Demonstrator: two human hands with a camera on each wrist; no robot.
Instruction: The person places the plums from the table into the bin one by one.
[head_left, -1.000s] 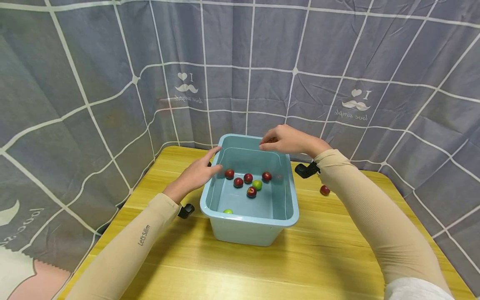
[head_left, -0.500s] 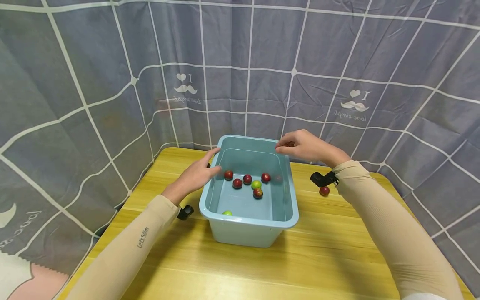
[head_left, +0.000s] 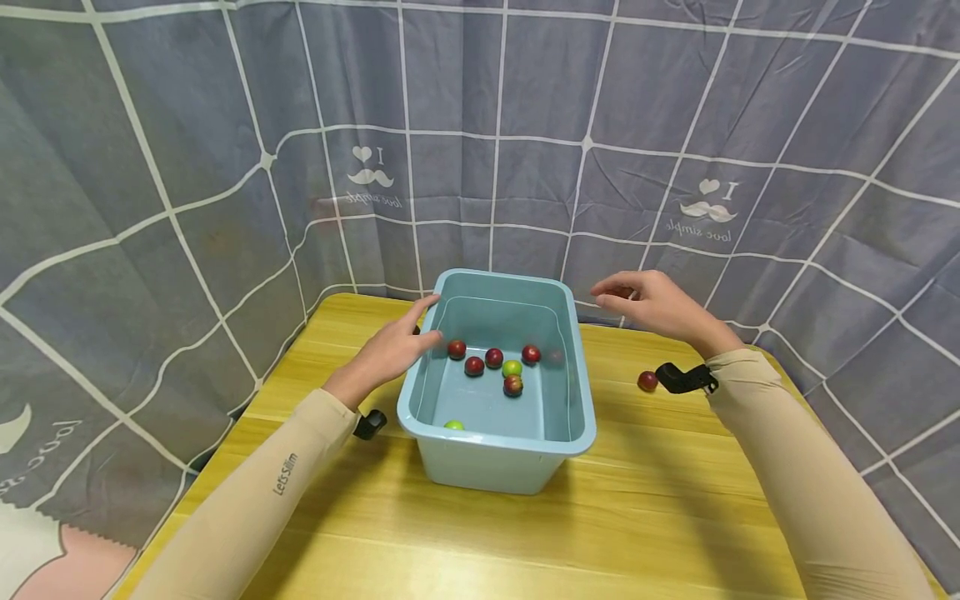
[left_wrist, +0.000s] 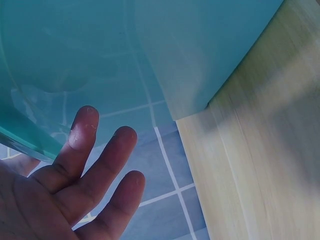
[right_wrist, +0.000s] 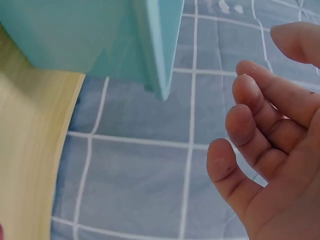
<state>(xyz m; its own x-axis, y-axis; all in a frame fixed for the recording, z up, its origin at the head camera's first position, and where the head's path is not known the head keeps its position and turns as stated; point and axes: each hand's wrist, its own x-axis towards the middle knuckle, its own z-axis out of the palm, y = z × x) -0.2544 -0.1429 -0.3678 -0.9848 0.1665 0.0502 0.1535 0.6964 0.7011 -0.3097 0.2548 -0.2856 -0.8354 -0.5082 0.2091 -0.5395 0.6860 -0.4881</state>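
Observation:
A light blue plastic tub (head_left: 504,485) stands on the wooden table. Inside lie several small round red fruits (head_left: 474,367) and two green ones, one green fruit (head_left: 512,369) among the reds and another green fruit (head_left: 453,425) by the near wall. My left hand (head_left: 386,354) is at the tub's left rim, fingers spread along the outside and thumb pointing over the edge. In the left wrist view its fingers are loosely bent beside the tub wall. My right hand (head_left: 660,307) hovers right of the tub, fingers slightly curved; the right wrist view shows its palm bare.
One more red fruit (head_left: 647,381) lies on the table (head_left: 660,517) to the right of the tub, near the right wrist's black camera (head_left: 684,378). A grey curtain (head_left: 525,92) with white grid lines hangs behind the table and along its sides.
My right hand has moved right, from over the tub's far right corner to outside it. The nearest red fruit in the middle group has rolled slightly right. The left hand stays put.

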